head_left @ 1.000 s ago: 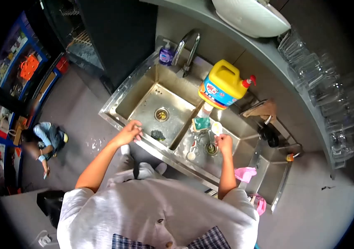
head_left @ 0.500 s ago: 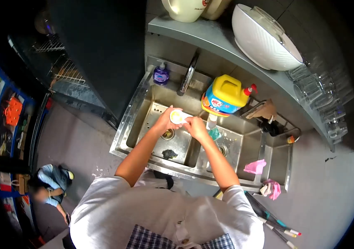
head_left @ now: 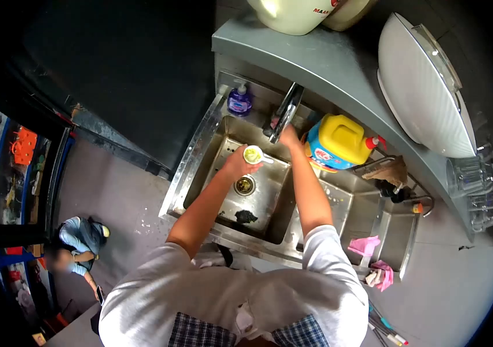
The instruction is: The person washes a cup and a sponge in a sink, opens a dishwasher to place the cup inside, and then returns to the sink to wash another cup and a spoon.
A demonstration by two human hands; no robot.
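My left hand is closed around a small white scoop over the left sink basin. Its short handle points right, and something yellow-green lies in its bowl. My right hand reaches to the metal faucet at the back of the sink. Its fingers appear wrapped round behind the spout, which partly hides them. No water stream is visible. Below my left hand are the drain and a dark wet clump on the basin floor.
A purple soap bottle stands left of the faucet, a yellow detergent jug right of it. Pink cloths hang by the right basin. Overhead, a grey shelf holds a large white bowl. A person crouches at left.
My right hand has left the scoop and moved up and back to the faucet. The scoop stays in my left hand. The camera view has shifted slightly.
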